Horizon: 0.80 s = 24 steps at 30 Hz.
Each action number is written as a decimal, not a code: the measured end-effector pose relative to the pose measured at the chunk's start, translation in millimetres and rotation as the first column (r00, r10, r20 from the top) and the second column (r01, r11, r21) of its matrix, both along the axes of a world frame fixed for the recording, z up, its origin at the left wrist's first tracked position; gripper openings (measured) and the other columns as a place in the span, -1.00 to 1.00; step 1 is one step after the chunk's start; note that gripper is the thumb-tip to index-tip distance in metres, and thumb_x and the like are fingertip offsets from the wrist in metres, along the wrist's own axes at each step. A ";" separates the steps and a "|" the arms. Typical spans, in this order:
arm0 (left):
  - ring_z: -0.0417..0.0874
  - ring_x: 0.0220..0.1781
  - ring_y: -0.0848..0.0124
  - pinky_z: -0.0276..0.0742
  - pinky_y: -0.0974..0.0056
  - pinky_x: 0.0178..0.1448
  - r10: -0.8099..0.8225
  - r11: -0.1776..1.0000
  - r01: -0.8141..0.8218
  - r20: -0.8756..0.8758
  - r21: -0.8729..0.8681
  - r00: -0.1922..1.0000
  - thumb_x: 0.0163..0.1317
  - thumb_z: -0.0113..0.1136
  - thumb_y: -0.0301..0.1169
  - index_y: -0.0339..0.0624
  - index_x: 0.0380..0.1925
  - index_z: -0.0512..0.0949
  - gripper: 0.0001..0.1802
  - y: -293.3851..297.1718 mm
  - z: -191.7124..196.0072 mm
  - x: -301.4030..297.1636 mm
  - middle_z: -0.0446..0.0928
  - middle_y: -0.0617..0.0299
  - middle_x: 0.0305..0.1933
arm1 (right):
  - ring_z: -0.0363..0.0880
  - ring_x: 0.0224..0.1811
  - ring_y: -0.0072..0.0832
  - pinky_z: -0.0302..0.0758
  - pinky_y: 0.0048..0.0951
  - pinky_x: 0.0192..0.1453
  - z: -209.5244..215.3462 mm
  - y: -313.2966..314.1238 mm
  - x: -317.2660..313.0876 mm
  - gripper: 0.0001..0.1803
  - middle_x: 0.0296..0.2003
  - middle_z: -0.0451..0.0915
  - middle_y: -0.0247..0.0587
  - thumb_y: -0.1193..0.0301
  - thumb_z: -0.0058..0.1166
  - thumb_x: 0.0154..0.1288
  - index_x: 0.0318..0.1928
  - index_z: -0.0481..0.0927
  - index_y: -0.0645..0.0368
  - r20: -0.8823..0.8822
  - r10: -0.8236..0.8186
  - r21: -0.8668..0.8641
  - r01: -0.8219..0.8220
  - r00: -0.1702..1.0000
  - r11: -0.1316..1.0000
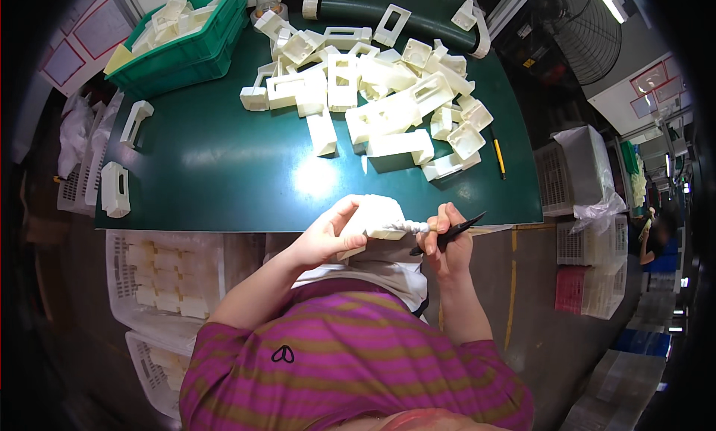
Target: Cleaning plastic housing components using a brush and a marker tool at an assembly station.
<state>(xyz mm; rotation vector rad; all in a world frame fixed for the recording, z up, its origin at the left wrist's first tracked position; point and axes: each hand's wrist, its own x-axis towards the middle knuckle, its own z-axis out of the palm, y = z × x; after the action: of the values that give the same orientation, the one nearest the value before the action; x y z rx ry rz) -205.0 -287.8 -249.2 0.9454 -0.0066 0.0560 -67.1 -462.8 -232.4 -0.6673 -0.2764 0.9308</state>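
Observation:
At the near edge of the green table, my left hand (pixel 331 235) is closed around a cream-white plastic part (pixel 379 211). My right hand (pixel 450 241) grips a slim black pointed hand tool (pixel 464 228), its tapered end pointing off to the right. Between the right fingers and the held part runs a pale, twisted-looking piece (pixel 412 226); whether it belongs to the tool cannot be made out. Beyond the hands lies a loose heap of similar white plastic parts (pixel 384 117), several with rectangular openings.
Green crates (pixel 175 69) with more white parts stand at the far left of the table (pixel 224 177). Two single parts, one upper (pixel 136 123) and one lower (pixel 115 190), lie along its left side. A yellow pen-like tool (pixel 499 159) rests at right. Plastic baskets (pixel 164 311) sit below left.

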 end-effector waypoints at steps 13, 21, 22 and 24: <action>0.27 0.18 0.42 0.12 0.32 0.26 0.169 0.960 -0.175 0.043 0.218 0.985 0.02 0.29 -0.46 -0.25 0.12 0.21 -0.34 -1.3 6.9 -13.9 0.31 0.18 0.08 | 0.30 -0.71 -0.61 0.19 -0.66 -0.65 9.8 25.4 -20.8 -0.62 -0.66 0.37 -0.22 0.25 -0.33 0.41 -0.51 0.32 0.21 0.546 -0.208 -0.214 0.375 0.812 0.902; 0.32 0.16 0.35 0.20 0.27 0.22 0.471 0.627 -0.444 0.143 0.640 0.870 -0.01 0.30 -0.49 -0.26 0.09 0.21 -0.35 16.9 8.5 -15.2 0.31 0.14 0.08 | 0.37 -0.62 -0.56 0.27 -0.64 -0.60 15.5 26.5 -47.9 -0.65 -0.56 0.49 -0.03 0.28 -0.34 0.41 -0.45 0.34 0.25 0.721 -0.252 -0.011 0.374 0.646 0.928; 0.34 0.14 0.37 0.21 0.27 0.21 0.485 0.610 -0.434 0.121 0.663 0.866 -0.01 0.29 -0.51 -0.26 0.09 0.21 -0.34 17.8 5.1 -16.0 0.31 0.15 0.07 | 0.36 -0.63 -0.57 0.27 -0.63 -0.60 16.5 29.6 -51.7 -0.65 -0.57 0.49 -0.04 0.27 -0.35 0.41 -0.45 0.34 0.24 0.715 -0.216 -0.013 0.323 0.664 0.946; 0.35 0.12 0.38 0.23 0.28 0.19 0.518 0.660 -0.474 0.103 0.583 0.849 0.01 0.27 -0.51 -0.26 0.09 0.20 -0.36 17.6 8.0 -19.8 0.32 0.15 0.07 | 0.31 -0.71 -0.56 0.26 -0.60 -0.64 20.8 42.1 -59.1 -0.61 -0.64 0.44 -0.11 0.23 -0.36 0.41 -0.51 0.29 0.21 0.541 -0.187 -0.075 0.268 0.820 0.960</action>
<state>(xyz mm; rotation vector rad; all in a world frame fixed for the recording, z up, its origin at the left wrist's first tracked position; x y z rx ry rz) -224.8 -270.2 -241.3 1.5632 0.3277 0.5644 -126.2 -420.7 -211.6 -1.0730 -0.6098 0.5203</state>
